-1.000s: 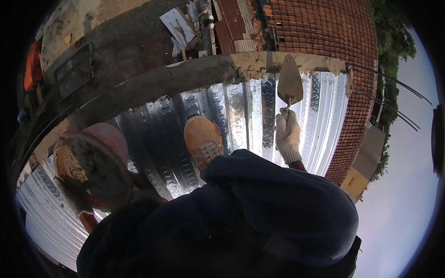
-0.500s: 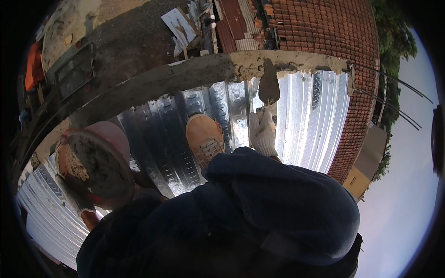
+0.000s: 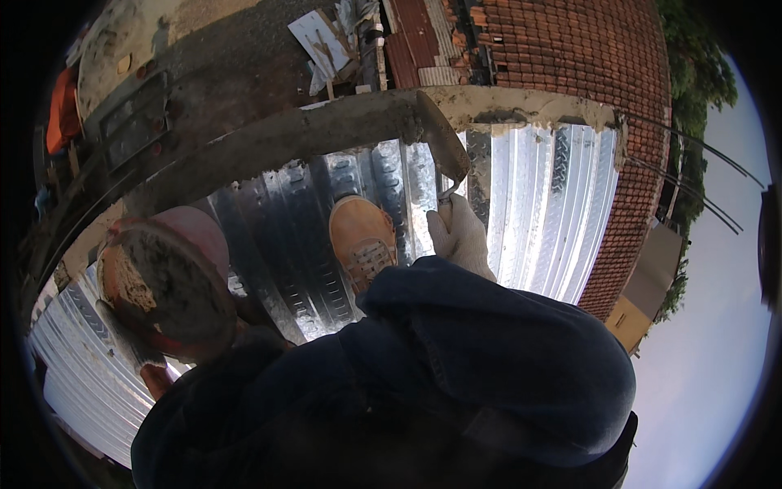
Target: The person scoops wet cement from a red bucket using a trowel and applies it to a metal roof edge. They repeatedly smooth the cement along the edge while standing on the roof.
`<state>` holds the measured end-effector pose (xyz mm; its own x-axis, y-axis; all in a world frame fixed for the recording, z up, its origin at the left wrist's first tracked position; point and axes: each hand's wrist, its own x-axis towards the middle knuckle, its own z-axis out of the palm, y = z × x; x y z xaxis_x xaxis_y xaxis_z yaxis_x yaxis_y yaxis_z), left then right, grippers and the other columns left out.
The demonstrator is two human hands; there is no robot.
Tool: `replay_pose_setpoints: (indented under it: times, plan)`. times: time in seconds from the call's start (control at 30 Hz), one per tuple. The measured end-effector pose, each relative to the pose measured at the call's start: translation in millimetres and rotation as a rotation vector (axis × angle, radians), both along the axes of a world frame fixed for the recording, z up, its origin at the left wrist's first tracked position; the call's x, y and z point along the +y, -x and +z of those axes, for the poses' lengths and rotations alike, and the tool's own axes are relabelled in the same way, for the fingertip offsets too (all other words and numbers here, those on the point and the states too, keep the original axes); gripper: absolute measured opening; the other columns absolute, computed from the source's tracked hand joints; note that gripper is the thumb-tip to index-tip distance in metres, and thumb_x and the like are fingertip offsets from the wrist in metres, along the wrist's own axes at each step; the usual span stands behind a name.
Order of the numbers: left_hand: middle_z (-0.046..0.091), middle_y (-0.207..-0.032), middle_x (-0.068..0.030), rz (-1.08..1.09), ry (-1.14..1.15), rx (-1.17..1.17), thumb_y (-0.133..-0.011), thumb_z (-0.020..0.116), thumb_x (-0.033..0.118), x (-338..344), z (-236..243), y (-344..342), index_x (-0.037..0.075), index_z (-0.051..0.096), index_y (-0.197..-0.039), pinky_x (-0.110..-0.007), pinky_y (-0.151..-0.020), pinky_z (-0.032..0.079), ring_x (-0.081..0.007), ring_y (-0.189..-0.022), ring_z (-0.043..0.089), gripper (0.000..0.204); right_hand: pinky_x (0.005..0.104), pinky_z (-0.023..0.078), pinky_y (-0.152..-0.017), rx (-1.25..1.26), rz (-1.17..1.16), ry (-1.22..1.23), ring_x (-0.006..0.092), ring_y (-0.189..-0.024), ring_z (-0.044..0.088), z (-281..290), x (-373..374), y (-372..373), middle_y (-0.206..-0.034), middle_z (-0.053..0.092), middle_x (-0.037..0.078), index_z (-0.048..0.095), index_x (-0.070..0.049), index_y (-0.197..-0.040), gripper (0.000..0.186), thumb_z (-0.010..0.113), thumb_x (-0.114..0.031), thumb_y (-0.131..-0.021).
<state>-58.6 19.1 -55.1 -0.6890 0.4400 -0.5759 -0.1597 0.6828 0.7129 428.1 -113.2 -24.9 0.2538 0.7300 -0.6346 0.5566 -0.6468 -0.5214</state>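
Swings the pointed metal trowel (image 3: 444, 140) leftward over the rough mortar ledge (image 3: 326, 126), clasping it in the knit-gloved right hand (image 3: 461, 233); rests the gloved left hand (image 3: 137, 346) against a round mortar-filled bucket (image 3: 112, 271), cannot tell whether gripping

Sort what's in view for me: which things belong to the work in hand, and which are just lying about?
In use:
trowel, held by the gloved right hand
bucket of grey mix, gloved left hand at its side
rough grey ledge, overlapped by the trowel's blade in this view

Apparently just lying about:
white board
rusty metal sheets
orange item, far left, unclear what
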Motion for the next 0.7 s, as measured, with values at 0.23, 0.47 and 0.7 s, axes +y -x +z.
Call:
replay_pose_setpoints:
  times: [0.23,0.47,0.7]
  plan:
    - [0.040,-0.180,-0.0172,0.011,-0.005,-0.018,-0.119,0.046,0.062,11.7,4.2,-15.5,0.014,0.027,-0.182,-0.053,-0.139,0.033,-0.0347,-0.165,0.041,0.082,0.0552,0.059,-0.084,-0.136,0.030,0.022,0.0432,-0.100,0.074,-31.7,38.4,-57.1,-0.105,0.073,0.021,0.061,-0.004,-0.123,0.029,0.071,-0.024,-0.105]
    - [0.030,-0.185,-0.0164,0.027,0.018,-0.049,-0.118,0.042,0.068,22.7,14.2,-35.0,0.014,0.025,-0.182,-0.056,-0.141,0.027,-0.0363,-0.171,0.030,0.086,0.0561,0.060,-0.085,-0.219,0.100,0.046,0.0437,-0.102,0.073,-35.1,67.7,-98.8,-0.107,0.073,0.021,0.062,-0.005,-0.122,0.029,0.073,-0.023,-0.103]
    - [0.023,-0.188,-0.0166,0.008,-0.014,-0.042,-0.118,0.038,0.067,9.6,8.1,-18.2,0.014,0.021,-0.183,-0.057,-0.142,0.023,-0.0368,-0.173,0.023,0.085,0.0539,0.061,-0.081,-0.371,0.579,-0.092,0.0420,-0.096,0.075,-7.0,115.8,-172.3,-0.104,0.073,0.018,0.063,-0.007,-0.120,0.026,0.074,-0.019,-0.100]
